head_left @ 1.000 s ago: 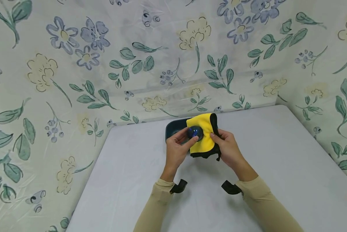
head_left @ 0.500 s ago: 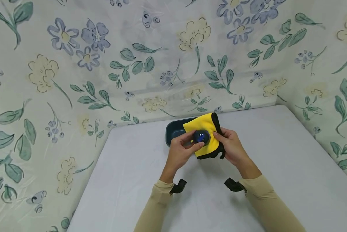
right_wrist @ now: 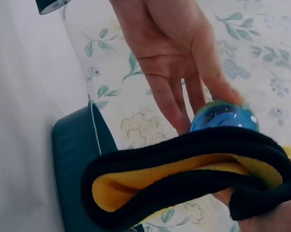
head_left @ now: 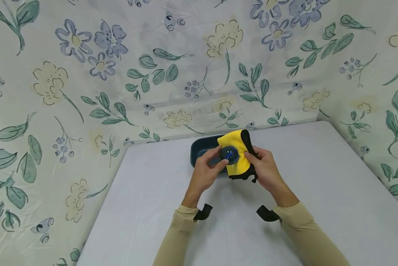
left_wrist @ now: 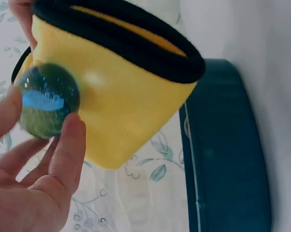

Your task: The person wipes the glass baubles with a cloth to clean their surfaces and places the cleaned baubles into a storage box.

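In the head view my left hand (head_left: pixel 203 173) pinches a shiny, see-through blue ball (head_left: pixel 230 156) between thumb and fingertips. The ball lies against the face of a yellow cloth (head_left: pixel 234 138) with black edging. My right hand (head_left: pixel 266 168) grips the cloth by its right side, thumb in front. Both wrist views show the cloth folded over, its thick black edges (right_wrist: pixel 169 150) looping round a gap. Bubbles or specks show inside the ball (left_wrist: pixel 48 100) in the left wrist view. From the right wrist, the cloth covers the ball's lower part.
A dark teal tub (head_left: pixel 195 152) stands at the table's far edge, behind my left hand and partly covered by the cloth. The white table (head_left: pixel 146 195) ends at a flower-printed curtain (head_left: pixel 126 88). Black camera mounts (head_left: pixel 203 212) stick out from both wrists.
Both hands first shift right with the ball and cloth. The ball then moves slightly up and left, while the cloth's left edge swings back rightward. Both grips stay the same.
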The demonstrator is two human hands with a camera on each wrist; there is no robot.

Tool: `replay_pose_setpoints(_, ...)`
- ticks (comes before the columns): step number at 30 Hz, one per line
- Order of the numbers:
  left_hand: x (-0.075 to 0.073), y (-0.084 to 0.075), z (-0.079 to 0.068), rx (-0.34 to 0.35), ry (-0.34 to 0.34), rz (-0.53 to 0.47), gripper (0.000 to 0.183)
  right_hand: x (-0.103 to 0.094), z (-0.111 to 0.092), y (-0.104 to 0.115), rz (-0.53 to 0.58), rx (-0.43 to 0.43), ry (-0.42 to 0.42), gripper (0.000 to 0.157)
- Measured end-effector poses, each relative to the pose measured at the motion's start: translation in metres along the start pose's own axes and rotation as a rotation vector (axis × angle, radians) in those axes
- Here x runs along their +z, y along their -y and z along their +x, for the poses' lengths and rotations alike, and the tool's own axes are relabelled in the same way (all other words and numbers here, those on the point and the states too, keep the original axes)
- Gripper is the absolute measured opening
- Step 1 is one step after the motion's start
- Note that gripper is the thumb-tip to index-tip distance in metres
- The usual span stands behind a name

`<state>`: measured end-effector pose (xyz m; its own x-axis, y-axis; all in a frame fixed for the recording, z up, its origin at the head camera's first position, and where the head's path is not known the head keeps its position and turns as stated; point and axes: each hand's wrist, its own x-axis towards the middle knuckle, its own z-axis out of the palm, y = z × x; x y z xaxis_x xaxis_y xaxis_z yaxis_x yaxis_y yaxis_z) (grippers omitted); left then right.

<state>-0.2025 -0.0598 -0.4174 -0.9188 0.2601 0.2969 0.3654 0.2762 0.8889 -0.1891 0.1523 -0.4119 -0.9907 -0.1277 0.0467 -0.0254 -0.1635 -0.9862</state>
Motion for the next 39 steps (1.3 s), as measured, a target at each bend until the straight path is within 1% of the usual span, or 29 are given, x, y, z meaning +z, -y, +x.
replay_pose_setpoints(4, 0.002, 0.002, 0.000, 0.009, -0.071, -0.078, 0.050, 0.005, -0.003, 0.003, -0.019, 0.001, -0.026, 0.041)
replay_pose_setpoints(6, 0.003, 0.003, -0.001, 0.022, -0.108, -0.098, 0.045, 0.007, -0.004, 0.004, -0.022, 0.003, -0.033, 0.041)
replay_pose_setpoints(9, 0.004, 0.004, -0.002, 0.036, -0.147, -0.090, 0.042, 0.009, -0.005, 0.003, -0.018, 0.001, -0.042, 0.041)
replay_pose_setpoints(12, 0.005, 0.004, -0.003, 0.041, -0.146, -0.064, 0.043, 0.011, -0.005, 0.002, -0.016, 0.001, -0.053, 0.041)
replay_pose_setpoints(16, 0.006, 0.002, -0.005, 0.052, -0.103, -0.008, 0.047, 0.014, -0.007, 0.001, -0.026, 0.006, -0.073, 0.041)
replay_pose_setpoints(18, 0.007, 0.000, -0.006, 0.053, -0.078, -0.006, 0.052, 0.016, -0.009, 0.002, -0.039, 0.004, -0.080, 0.041)
replay_pose_setpoints(21, 0.007, -0.001, -0.006, 0.042, -0.065, -0.022, 0.062, 0.019, -0.011, 0.002, -0.050, -0.006, -0.084, 0.041)
replay_pose_setpoints(23, 0.008, -0.002, -0.006, 0.035, -0.079, -0.028, 0.068, 0.021, -0.013, 0.002, -0.055, -0.012, -0.082, 0.041)
replay_pose_setpoints(26, 0.008, -0.002, -0.006, 0.025, -0.119, -0.015, 0.072, 0.025, -0.015, 0.002, -0.052, -0.014, -0.075, 0.042)
replay_pose_setpoints(33, 0.007, 0.002, -0.006, 0.000, -0.228, 0.036, 0.066, 0.029, -0.018, 0.000, -0.054, -0.011, -0.042, 0.043)
replay_pose_setpoints(36, 0.007, 0.002, -0.007, -0.008, -0.239, 0.046, 0.065, 0.027, -0.017, -0.001, -0.069, -0.021, -0.048, 0.042)
replay_pose_setpoints(39, 0.007, 0.000, -0.008, -0.016, -0.229, 0.051, 0.064, 0.024, -0.016, -0.001, -0.079, -0.019, -0.052, 0.042)
